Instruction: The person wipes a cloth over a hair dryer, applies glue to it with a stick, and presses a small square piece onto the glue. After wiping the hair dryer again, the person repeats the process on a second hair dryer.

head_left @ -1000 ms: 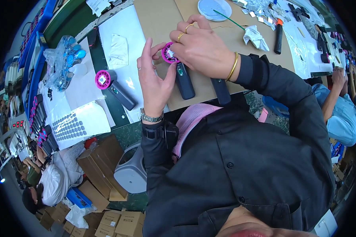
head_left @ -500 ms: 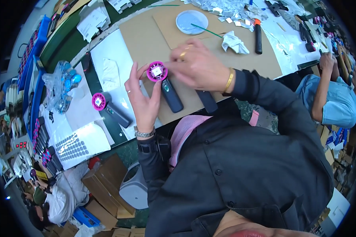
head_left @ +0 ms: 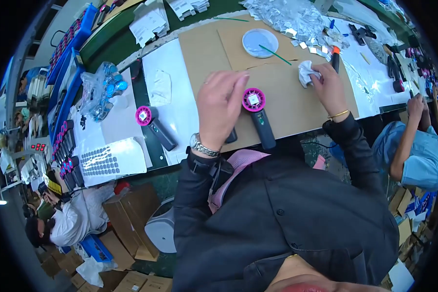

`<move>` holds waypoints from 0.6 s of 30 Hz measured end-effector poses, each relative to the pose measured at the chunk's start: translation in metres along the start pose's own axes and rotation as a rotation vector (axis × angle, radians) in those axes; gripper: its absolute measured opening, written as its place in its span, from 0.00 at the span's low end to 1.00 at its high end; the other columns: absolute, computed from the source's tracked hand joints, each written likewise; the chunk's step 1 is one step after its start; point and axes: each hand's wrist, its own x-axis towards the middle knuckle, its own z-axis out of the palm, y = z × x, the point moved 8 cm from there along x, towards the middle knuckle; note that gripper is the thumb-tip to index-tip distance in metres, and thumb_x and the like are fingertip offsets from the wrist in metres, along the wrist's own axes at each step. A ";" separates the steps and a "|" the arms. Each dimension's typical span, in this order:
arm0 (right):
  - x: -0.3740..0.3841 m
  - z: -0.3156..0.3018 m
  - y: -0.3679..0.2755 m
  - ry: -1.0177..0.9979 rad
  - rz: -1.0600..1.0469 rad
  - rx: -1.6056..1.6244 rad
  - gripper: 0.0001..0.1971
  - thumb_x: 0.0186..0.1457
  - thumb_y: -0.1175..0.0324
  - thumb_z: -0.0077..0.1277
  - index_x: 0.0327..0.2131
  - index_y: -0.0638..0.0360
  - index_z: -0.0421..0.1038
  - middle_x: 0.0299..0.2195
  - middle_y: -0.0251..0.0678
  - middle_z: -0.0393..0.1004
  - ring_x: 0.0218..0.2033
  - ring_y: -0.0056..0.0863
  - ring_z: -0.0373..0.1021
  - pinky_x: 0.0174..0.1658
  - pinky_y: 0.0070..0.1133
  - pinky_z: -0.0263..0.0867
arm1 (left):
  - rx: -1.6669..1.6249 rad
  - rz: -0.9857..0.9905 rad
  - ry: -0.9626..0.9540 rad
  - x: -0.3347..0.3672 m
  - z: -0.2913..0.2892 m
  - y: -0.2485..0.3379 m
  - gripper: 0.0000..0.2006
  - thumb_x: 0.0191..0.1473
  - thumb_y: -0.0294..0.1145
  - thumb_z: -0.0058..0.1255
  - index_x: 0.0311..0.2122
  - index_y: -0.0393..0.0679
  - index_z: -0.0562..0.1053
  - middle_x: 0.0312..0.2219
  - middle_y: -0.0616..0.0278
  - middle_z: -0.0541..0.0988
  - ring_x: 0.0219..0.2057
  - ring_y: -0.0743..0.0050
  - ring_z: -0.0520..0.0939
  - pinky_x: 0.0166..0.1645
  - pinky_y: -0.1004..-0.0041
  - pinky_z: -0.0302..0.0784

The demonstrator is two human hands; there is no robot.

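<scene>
At the right of the brown cardboard, my right hand (head_left: 332,87) pinches a crumpled white cloth (head_left: 305,73) between thumb and fingers. My left hand (head_left: 220,104) is over the near part of the cardboard with its fingers curled and the thumb pointing away from me; whatever they hold, if anything, is hidden. The lower end of a dark handle (head_left: 232,136) shows from beneath this hand. Just right of it lies a dark handheld fan (head_left: 263,129) with a round pink head and a pale square at its centre. Another pink-headed fan (head_left: 161,134) lies farther left on the table.
A round clear dish (head_left: 250,45) with a green stick across its rim sits on the cardboard (head_left: 199,53). Beyond are a heap of small silvery packets (head_left: 297,24) and an orange-tipped tool (head_left: 336,57). A sheet of grey oval pieces (head_left: 102,160) lies left. A co-worker (head_left: 409,146) sits at right.
My right hand has moved away from the fans to the right and taken hold of the white cloth. The left hand has turned over, its fingers now curled. The whole view has shifted.
</scene>
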 end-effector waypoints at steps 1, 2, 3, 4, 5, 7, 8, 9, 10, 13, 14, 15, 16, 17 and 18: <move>0.001 -0.007 -0.012 0.005 -0.008 0.007 0.14 0.61 0.72 0.62 0.50 0.62 0.79 0.43 0.40 0.79 0.35 0.31 0.78 0.39 0.22 0.72 | 0.009 0.005 0.006 0.005 0.006 0.005 0.07 0.61 0.26 0.59 0.42 0.35 0.83 0.42 0.48 0.85 0.44 0.48 0.83 0.50 0.60 0.77; 0.000 -0.018 -0.031 0.042 -0.093 0.124 0.13 0.62 0.73 0.61 0.49 0.63 0.79 0.43 0.39 0.80 0.35 0.28 0.77 0.38 0.21 0.71 | 0.008 0.082 -0.044 0.009 0.018 0.016 0.09 0.62 0.27 0.59 0.45 0.36 0.82 0.43 0.48 0.84 0.43 0.46 0.83 0.49 0.59 0.77; -0.003 -0.029 -0.053 0.077 -0.180 0.242 0.11 0.63 0.74 0.60 0.48 0.64 0.79 0.43 0.37 0.80 0.35 0.25 0.76 0.37 0.20 0.70 | 0.010 0.158 -0.093 0.012 0.031 0.028 0.12 0.62 0.28 0.58 0.49 0.36 0.81 0.43 0.48 0.84 0.43 0.44 0.82 0.48 0.57 0.77; -0.007 -0.040 -0.074 0.116 -0.266 0.361 0.10 0.64 0.75 0.59 0.48 0.65 0.79 0.42 0.36 0.80 0.34 0.22 0.75 0.37 0.18 0.69 | 0.021 0.166 -0.090 0.016 0.044 0.038 0.12 0.62 0.28 0.58 0.49 0.36 0.81 0.43 0.48 0.84 0.43 0.44 0.82 0.48 0.57 0.77; -0.009 -0.044 -0.088 0.123 -0.276 0.371 0.10 0.64 0.75 0.59 0.48 0.65 0.79 0.42 0.36 0.80 0.34 0.22 0.75 0.37 0.18 0.69 | 0.068 0.284 -0.027 0.017 0.057 0.059 0.13 0.64 0.28 0.56 0.52 0.36 0.79 0.41 0.49 0.85 0.41 0.45 0.83 0.47 0.58 0.79; -0.007 -0.033 -0.100 -0.045 -0.034 0.911 0.07 0.66 0.75 0.57 0.46 0.66 0.79 0.42 0.32 0.80 0.35 0.17 0.74 0.36 0.18 0.68 | 0.141 0.406 0.050 0.017 0.063 0.079 0.15 0.66 0.27 0.53 0.55 0.35 0.78 0.39 0.50 0.85 0.39 0.46 0.84 0.46 0.59 0.80; -0.009 -0.025 -0.107 -0.145 0.094 1.172 0.06 0.68 0.75 0.56 0.45 0.67 0.79 0.41 0.31 0.80 0.35 0.15 0.73 0.36 0.18 0.68 | 0.110 0.413 0.074 0.016 0.062 0.079 0.16 0.65 0.28 0.54 0.55 0.36 0.76 0.39 0.50 0.84 0.37 0.45 0.83 0.44 0.58 0.79; -0.010 -0.030 -0.116 -0.152 0.074 1.183 0.06 0.68 0.75 0.56 0.45 0.67 0.79 0.41 0.31 0.80 0.35 0.15 0.73 0.36 0.18 0.68 | 0.077 0.422 0.098 0.015 0.060 0.078 0.17 0.64 0.29 0.54 0.56 0.36 0.74 0.38 0.50 0.82 0.36 0.43 0.82 0.43 0.56 0.78; -0.012 -0.029 -0.127 -0.226 0.074 1.246 0.06 0.68 0.75 0.56 0.44 0.66 0.78 0.40 0.30 0.79 0.35 0.14 0.72 0.36 0.18 0.68 | 0.046 0.430 0.123 0.015 0.056 0.076 0.19 0.63 0.30 0.55 0.57 0.36 0.73 0.38 0.50 0.81 0.34 0.42 0.81 0.41 0.54 0.77; -0.017 -0.020 -0.152 -0.406 0.070 1.376 0.05 0.70 0.74 0.55 0.43 0.65 0.78 0.39 0.28 0.78 0.35 0.12 0.71 0.37 0.17 0.67 | 0.169 0.476 0.196 0.007 0.032 0.078 0.15 0.65 0.30 0.53 0.54 0.37 0.75 0.39 0.51 0.82 0.36 0.42 0.83 0.42 0.55 0.79; -0.016 -0.016 -0.155 -0.399 0.056 1.398 0.05 0.70 0.73 0.54 0.43 0.64 0.78 0.37 0.27 0.78 0.35 0.12 0.71 0.38 0.17 0.67 | 0.215 0.499 0.224 0.004 0.026 0.079 0.13 0.66 0.29 0.52 0.53 0.38 0.75 0.39 0.52 0.83 0.36 0.42 0.84 0.43 0.55 0.80; -0.015 -0.011 -0.157 -0.393 0.042 1.419 0.05 0.70 0.73 0.54 0.44 0.64 0.77 0.36 0.27 0.78 0.35 0.12 0.71 0.38 0.16 0.67 | 0.229 0.497 0.232 0.003 0.023 0.077 0.13 0.66 0.29 0.52 0.53 0.38 0.75 0.39 0.52 0.83 0.36 0.42 0.84 0.43 0.55 0.80; -0.014 -0.007 -0.159 -0.386 0.029 1.440 0.05 0.71 0.72 0.54 0.44 0.63 0.77 0.35 0.26 0.77 0.35 0.12 0.71 0.39 0.16 0.67 | 0.281 0.444 0.205 0.004 0.023 0.070 0.12 0.66 0.30 0.53 0.52 0.38 0.76 0.39 0.52 0.83 0.36 0.42 0.84 0.42 0.56 0.80; -0.012 -0.002 -0.162 -0.398 0.019 1.444 0.05 0.71 0.72 0.54 0.44 0.63 0.77 0.35 0.26 0.77 0.35 0.12 0.71 0.39 0.16 0.67 | 0.332 0.390 0.178 0.004 0.022 0.063 0.11 0.66 0.30 0.53 0.50 0.38 0.76 0.39 0.52 0.83 0.35 0.43 0.84 0.41 0.56 0.80; -0.011 0.004 -0.161 -0.410 0.053 1.491 0.05 0.70 0.71 0.55 0.44 0.62 0.77 0.35 0.26 0.78 0.34 0.12 0.71 0.38 0.15 0.66 | 0.379 0.336 0.150 0.006 0.022 0.057 0.10 0.66 0.30 0.53 0.49 0.38 0.76 0.38 0.52 0.83 0.35 0.43 0.84 0.40 0.56 0.80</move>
